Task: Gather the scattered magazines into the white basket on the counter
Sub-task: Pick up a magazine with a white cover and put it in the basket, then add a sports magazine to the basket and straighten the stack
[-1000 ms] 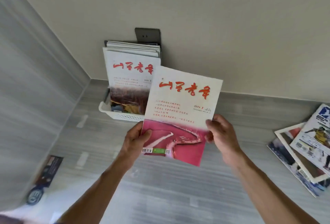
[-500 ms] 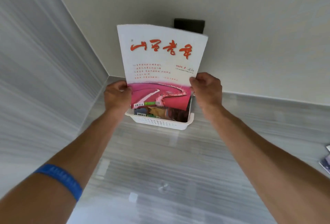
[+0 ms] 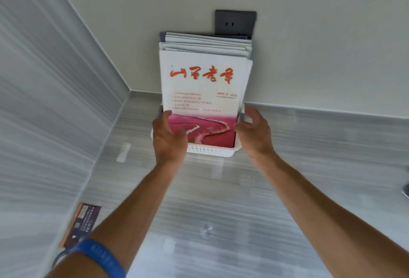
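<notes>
Head view, scene: A person stands a white-and-pink magazine (image 3: 202, 98) upright at the front of the stack (image 3: 205, 44) in the white basket (image 3: 211, 151), which sits on the grey counter (image 3: 221, 200) against the wall, below a dark outlet (image 3: 235, 23).
Left hand: The left hand (image 3: 169, 137) rests on the magazine's lower left corner, thumb across the cover, fingers behind and hidden.
Right hand: The right hand (image 3: 254, 131) is beside the magazine's right edge, fingers spread and loosely curved; it appears to hold nothing, though contact with the edge cannot be told.
Step in hand: Seating this magazine; its lower edge is already inside the basket.
Still out: 1 dark booklet (image 3: 80, 224) lies on the counter at far left, well apart from the basket.
Next move: Likely letting go, then reaching for what remains.
</notes>
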`<state>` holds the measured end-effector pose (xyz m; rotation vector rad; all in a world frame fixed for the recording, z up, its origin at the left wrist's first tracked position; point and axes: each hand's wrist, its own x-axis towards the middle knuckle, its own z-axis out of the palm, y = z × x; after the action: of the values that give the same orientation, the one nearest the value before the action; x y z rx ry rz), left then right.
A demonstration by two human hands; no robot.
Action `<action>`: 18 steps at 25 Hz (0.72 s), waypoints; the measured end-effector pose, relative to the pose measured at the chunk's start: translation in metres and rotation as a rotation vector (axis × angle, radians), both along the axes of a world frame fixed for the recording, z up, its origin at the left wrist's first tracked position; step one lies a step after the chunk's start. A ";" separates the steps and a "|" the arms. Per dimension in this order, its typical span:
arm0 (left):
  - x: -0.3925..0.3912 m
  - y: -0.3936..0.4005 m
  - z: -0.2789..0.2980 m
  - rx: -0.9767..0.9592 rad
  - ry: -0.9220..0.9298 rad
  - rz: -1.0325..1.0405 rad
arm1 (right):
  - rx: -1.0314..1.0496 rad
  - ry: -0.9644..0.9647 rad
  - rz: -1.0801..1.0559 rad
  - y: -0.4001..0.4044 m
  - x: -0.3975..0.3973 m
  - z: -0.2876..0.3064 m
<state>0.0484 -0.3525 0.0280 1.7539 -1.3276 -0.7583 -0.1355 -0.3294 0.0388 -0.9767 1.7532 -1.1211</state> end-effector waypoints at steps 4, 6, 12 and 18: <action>-0.075 0.085 -0.017 -0.140 0.042 -0.345 | 0.107 0.018 -0.162 0.081 -0.050 -0.026; -0.122 0.127 -0.028 0.001 -0.003 -0.569 | 0.160 0.075 -0.200 0.133 -0.093 -0.039; -0.250 0.199 -0.047 0.352 -0.244 -1.101 | 0.368 0.221 -0.268 0.246 -0.246 -0.046; -0.329 0.189 -0.061 0.511 -0.756 -1.115 | 0.415 0.538 -0.238 0.295 -0.375 -0.028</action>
<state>-0.2810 -0.1632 -0.0330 1.6213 -2.9412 -1.1211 -0.5101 -0.0344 0.0104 -0.8707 2.4659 -0.6091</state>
